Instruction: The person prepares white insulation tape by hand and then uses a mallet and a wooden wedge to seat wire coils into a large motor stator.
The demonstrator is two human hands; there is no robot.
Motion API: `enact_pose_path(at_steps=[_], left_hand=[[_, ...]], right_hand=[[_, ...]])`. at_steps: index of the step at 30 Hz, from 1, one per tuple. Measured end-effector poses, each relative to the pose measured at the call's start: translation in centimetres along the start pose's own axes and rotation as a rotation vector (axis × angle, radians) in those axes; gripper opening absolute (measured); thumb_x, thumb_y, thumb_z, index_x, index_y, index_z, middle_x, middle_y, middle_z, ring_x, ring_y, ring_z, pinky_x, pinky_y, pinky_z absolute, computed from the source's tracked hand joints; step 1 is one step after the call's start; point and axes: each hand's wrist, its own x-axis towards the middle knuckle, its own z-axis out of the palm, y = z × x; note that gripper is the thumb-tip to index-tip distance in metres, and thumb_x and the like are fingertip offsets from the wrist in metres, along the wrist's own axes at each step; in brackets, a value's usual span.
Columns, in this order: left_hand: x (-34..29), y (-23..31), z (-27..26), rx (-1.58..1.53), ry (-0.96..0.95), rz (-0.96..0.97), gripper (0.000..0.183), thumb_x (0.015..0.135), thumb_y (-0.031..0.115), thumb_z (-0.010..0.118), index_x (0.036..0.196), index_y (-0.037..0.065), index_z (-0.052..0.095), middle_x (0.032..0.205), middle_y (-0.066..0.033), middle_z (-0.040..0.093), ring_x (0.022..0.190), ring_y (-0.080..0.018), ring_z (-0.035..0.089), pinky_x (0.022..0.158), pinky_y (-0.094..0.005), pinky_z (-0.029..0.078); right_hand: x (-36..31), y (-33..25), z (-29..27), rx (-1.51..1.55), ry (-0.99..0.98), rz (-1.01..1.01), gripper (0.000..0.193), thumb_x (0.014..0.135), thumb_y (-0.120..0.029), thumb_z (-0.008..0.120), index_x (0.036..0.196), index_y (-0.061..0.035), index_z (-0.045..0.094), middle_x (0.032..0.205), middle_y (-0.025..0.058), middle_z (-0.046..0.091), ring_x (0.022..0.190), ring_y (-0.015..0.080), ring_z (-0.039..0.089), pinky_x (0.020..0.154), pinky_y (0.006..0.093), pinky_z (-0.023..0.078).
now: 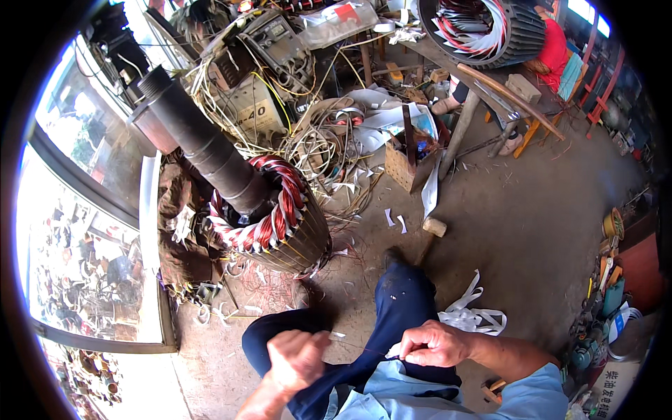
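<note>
Right fingers (418, 337), pinched together, grip a small whitish piece (393, 352) at lower centre; it juts leftward from their tips, its long axis unclear. Left fingers (306, 348) curl, blurred; their hold I cannot tell. Left of centre stands a wound stator (297, 241).

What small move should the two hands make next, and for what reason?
Probably hold the right hand steady and bring the left hand toward the small pale piece: the right hand seems to pinch that piece, while the left hand, blurred, is apart from it.
</note>
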Motion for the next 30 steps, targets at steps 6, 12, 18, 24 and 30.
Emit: enact_pose_path(at_steps=[6, 12, 18, 24, 30], left_hand=[[-5.8, -2.1, -2.8, 0.165, 0.405, -0.469, 0.011, 0.080, -0.006, 0.066, 0.090, 0.000, 0.066, 0.078, -0.0132, 0.068, 0.065, -0.0273, 0.066, 0.057, -0.0350, 0.051], [-1.6, 5.9, 0.2, 0.059, 0.134, 0.040, 0.034, 0.076, 0.013, 0.076, 0.106, 0.004, 0.066, 0.087, -0.0075, 0.065, 0.074, -0.0231, 0.063, 0.074, -0.0355, 0.050], [-1.7, 6.5, 0.8, 0.035, 0.059, 0.114, 0.019, 0.071, 0.012, 0.073, 0.088, 0.007, 0.064, 0.065, -0.0020, 0.046, 0.057, -0.0203, 0.051, 0.050, -0.0349, 0.041], [-3.7, 2.4, 0.9, 0.073, 0.055, 0.226, 0.023, 0.068, 0.008, 0.078, 0.083, 0.006, 0.061, 0.060, -0.0034, 0.050, 0.049, -0.0177, 0.051, 0.044, -0.0337, 0.038], [-6.5, -1.6, -1.5, 0.040, 0.391, -0.384, 0.005, 0.090, 0.002, 0.059, 0.086, 0.000, 0.060, 0.067, -0.0126, 0.060, 0.053, -0.0279, 0.058, 0.052, -0.0368, 0.045]], right_hand=[[-1.0, 2.0, 0.3, 0.121, 0.276, 0.209, 0.008, 0.093, -0.008, 0.062, 0.096, -0.0011, 0.061, 0.074, 0.0008, 0.061, 0.062, 0.0058, 0.055, 0.056, 0.0246, 0.044], [2.7, 2.8, 4.2, 0.341, 0.222, 0.256, 0.009, 0.093, -0.007, 0.059, 0.099, -0.0012, 0.062, 0.076, 0.0011, 0.060, 0.062, 0.0064, 0.053, 0.055, 0.0228, 0.043], [2.9, 1.7, 4.6, 0.539, -0.124, 0.173, 0.005, 0.095, -0.006, 0.058, 0.098, -0.0023, 0.060, 0.072, -0.0015, 0.055, 0.059, 0.0054, 0.047, 0.053, 0.0224, 0.038], [0.4, 1.9, 4.3, 0.281, -0.078, 0.027, 0.006, 0.096, -0.007, 0.060, 0.098, -0.0014, 0.060, 0.075, -0.0017, 0.058, 0.064, 0.0058, 0.051, 0.059, 0.0249, 0.042], [-2.0, 4.9, 3.7, -0.052, 0.373, 0.022, 0.012, 0.095, -0.004, 0.062, 0.106, -0.0005, 0.064, 0.081, 0.0013, 0.066, 0.069, 0.0051, 0.056, 0.064, 0.0229, 0.048]])
